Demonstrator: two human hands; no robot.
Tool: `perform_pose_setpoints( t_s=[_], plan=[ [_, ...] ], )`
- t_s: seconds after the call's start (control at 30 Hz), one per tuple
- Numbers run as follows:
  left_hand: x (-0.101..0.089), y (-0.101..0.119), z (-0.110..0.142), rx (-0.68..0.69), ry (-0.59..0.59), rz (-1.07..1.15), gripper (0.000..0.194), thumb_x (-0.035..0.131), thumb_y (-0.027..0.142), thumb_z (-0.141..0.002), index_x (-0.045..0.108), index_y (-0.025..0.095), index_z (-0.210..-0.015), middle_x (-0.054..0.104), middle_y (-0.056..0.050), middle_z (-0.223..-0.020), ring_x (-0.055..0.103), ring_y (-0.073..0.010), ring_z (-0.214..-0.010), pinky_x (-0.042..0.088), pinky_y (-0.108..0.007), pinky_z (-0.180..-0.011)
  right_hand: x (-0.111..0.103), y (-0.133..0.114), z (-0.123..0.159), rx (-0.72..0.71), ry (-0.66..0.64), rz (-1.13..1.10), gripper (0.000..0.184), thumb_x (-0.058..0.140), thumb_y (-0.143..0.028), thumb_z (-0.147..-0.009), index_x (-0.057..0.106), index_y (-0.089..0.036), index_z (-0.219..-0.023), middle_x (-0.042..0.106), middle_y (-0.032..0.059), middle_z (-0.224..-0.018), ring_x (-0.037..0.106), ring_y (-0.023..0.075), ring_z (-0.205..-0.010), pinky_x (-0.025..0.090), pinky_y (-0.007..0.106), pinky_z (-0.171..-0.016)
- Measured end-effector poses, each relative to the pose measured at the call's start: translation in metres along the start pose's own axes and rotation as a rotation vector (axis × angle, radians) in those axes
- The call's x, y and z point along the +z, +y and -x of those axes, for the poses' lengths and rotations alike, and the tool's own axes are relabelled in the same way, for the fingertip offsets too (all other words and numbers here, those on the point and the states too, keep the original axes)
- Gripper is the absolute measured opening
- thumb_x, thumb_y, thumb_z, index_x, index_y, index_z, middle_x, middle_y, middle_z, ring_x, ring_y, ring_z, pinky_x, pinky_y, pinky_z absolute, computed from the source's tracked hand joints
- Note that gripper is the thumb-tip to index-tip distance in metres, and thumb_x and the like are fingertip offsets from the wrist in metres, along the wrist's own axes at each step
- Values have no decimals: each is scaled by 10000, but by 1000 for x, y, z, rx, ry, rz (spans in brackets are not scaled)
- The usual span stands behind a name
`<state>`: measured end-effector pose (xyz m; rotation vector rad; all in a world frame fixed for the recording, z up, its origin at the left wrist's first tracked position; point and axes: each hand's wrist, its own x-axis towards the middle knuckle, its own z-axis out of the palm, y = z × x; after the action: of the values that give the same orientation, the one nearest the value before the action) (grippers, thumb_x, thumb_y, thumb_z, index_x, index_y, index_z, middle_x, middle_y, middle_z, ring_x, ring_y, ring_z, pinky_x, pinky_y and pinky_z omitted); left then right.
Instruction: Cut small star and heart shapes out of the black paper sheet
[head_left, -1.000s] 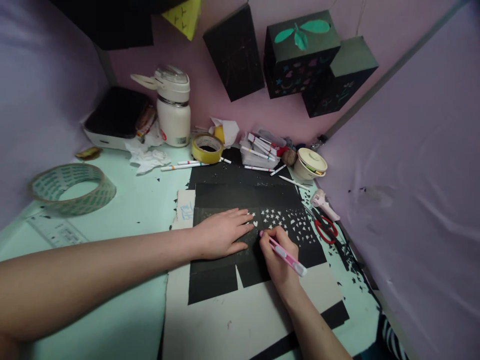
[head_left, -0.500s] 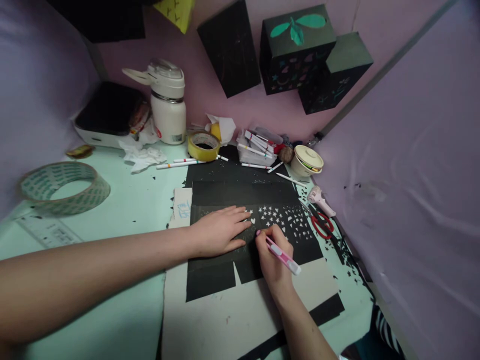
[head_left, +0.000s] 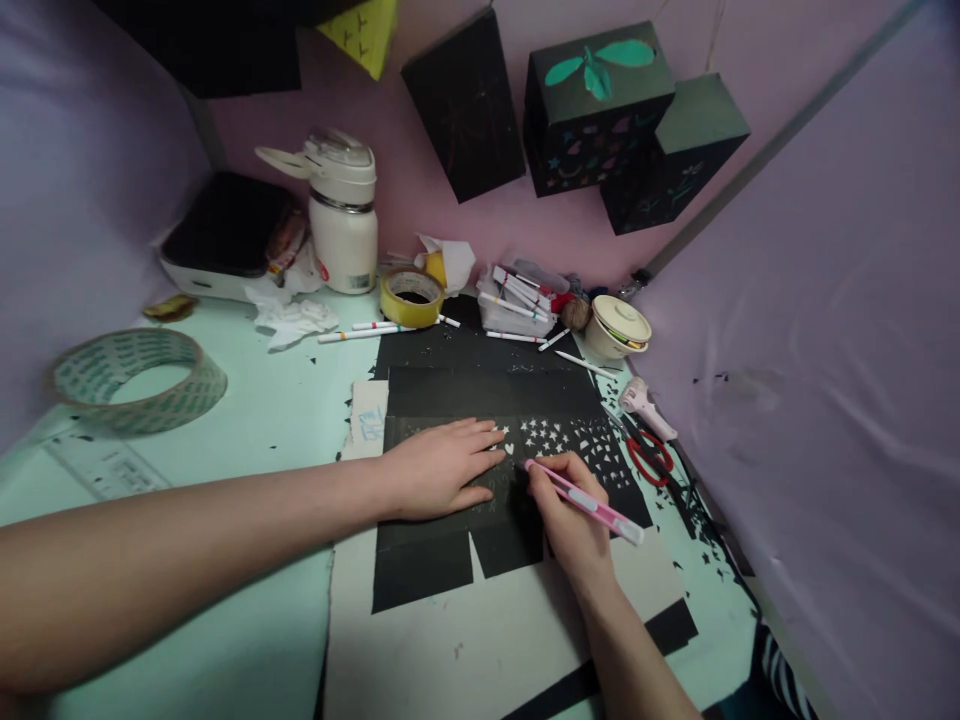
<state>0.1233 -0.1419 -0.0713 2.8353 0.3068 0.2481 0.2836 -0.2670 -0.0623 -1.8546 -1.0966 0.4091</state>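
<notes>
My left hand lies flat with fingers stretched on a sheet of black card. Held in my right hand is a pink and white craft knife, its tip end at the card just right of my left fingertips. Small star, heart and angular cut-outs fill the card's upper right part, with the pale board showing through. A narrow slit opens at the card's lower edge. Beneath lies a light grey cardboard. The blade itself is too small to make out.
Red-handled scissors and a pink glue gun lie to the right among black scraps. Behind are a lidded bowl, markers, yellow tape and a white bottle. Wide tape sits left. Black boxes hang above.
My right hand has shifted slightly right, and the craft knife now leans lower, its back end farther right. My left hand stays flat on the card. The whole view has shifted slightly.
</notes>
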Motion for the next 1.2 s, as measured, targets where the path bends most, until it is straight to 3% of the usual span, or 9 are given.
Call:
perform_pose_setpoints(
  t_s=[0.13,0.27,0.53,1.2],
  plan=[
    [0,-1,0,-4,-9,8,511,478,437,-923,508,134,-1333,420,-123,-1463,351,-280,-1374,277,-413,-1137,-8,-3,-13,-5,-99,19,150,627,-308,-781,604,-176,-714,594,-9,-615,533,142,-565,412,228,-525],
    [1,-1,1,-4,-7,20,519,483,439,-919,512,118,-1327,424,-134,-1458,341,-292,-1378,277,-419,-1138,-4,1,-19,-23,-179,33,121,611,-268,-784,608,-177,-703,607,-14,-606,526,127,-536,408,219,-512],
    [3,-2,2,-17,-20,56,519,460,441,-928,497,125,-1339,388,-129,-1482,308,-287,-1396,262,-424,-1149,7,8,-14,-178,-54,92,198,619,-285,-805,610,-176,-640,589,-24,-538,503,107,-464,397,212,-481],
    [4,-2,3,-3,5,71,517,480,432,-923,502,118,-1334,412,-134,-1467,320,-294,-1389,267,-428,-1146,7,11,-14,-201,-59,150,182,615,-287,-820,628,-180,-673,597,-27,-547,513,104,-458,400,211,-478]
  ],
)
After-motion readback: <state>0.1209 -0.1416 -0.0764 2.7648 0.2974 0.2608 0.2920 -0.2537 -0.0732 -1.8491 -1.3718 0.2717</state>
